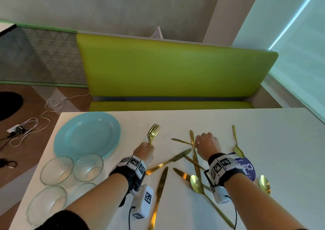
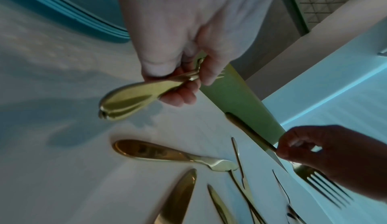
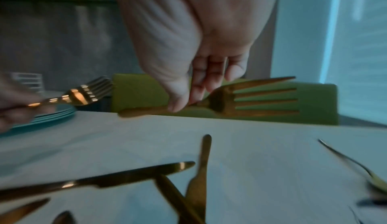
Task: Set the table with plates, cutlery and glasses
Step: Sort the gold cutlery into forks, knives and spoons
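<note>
White bench (image 1: 228, 124) | stacked blue plates (image 1: 88, 134) far left — four glass bowls (image 1: 57, 170) just beside them | gold knives (image 1: 159, 192) and spoons (image 1: 197, 184) scattered, some crossing, centre-right

Place: a dining booth, café or diner style.
Seating: a lime-green padded bench (image 1: 175, 71) against the wall.
Tabletop: white tabletop (image 1: 263, 133), stacked teal plates (image 1: 86, 134), gold cutlery (image 1: 161, 184).
Floor: wood, with loose cables (image 1: 31, 126).

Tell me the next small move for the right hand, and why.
Probably pass the fork pinched in the right hand to the left hand, which already holds a bunch of forks: the person seems to be sorting the loose cutlery.
</note>
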A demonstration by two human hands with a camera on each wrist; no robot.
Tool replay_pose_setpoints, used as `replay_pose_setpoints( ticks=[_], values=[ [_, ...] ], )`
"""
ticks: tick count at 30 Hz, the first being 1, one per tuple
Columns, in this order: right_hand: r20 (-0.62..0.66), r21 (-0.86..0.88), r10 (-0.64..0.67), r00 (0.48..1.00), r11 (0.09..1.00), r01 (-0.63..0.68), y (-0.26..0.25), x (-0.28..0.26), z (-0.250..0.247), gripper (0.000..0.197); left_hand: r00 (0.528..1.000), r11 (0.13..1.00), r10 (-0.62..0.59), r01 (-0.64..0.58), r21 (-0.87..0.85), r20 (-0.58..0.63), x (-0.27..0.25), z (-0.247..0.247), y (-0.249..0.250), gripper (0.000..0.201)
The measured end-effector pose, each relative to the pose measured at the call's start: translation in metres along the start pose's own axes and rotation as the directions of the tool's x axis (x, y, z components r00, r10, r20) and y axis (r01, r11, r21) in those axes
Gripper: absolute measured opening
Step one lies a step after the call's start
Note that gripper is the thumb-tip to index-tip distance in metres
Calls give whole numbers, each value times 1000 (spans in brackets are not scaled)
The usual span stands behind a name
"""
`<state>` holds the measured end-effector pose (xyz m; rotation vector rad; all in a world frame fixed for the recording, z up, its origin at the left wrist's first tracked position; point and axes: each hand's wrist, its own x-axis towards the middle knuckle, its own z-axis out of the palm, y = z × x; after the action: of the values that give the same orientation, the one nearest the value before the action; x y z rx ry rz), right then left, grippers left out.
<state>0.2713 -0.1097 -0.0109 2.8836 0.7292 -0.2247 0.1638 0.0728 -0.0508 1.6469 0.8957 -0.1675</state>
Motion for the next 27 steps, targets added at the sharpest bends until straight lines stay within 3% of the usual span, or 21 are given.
replay_pose_setpoints(
  ticks=[3,7,10,13,16,18,22,27],
  values=[
    [73,-112,-224,972,966,231,-20,-18,-10,24,999,998,2,-4,63,33,-10,1,6,11],
    [115,-218,-400,909,883,416,-44,-39,-17,25,988,971,26,-61,229,153,-25,9,8,29],
    [101,-262,-477,873,834,485,-55,-52,-20,24,964,946,18,-102,307,266,-38,18,8,14],
    [110,-246,-506,855,820,517,-60,-61,-22,26,928,916,-26,-127,382,372,-52,24,8,22],
    [143,-224,-508,850,820,527,-59,-69,-21,25,898,926,-98,-76,369,430,-64,29,5,24],
    [154,-201,-499,853,829,522,-58,-75,-19,24,886,925,-55,-128,357,460,-65,37,-2,21],
    [140,-160,-476,868,855,494,-52,-84,-13,25,881,978,-107,11,207,460,-71,47,-5,27],
    [100,-90,-433,896,893,441,-45,-97,-3,26,865,986,-107,28,165,491,-76,57,-11,26]
  ],
)
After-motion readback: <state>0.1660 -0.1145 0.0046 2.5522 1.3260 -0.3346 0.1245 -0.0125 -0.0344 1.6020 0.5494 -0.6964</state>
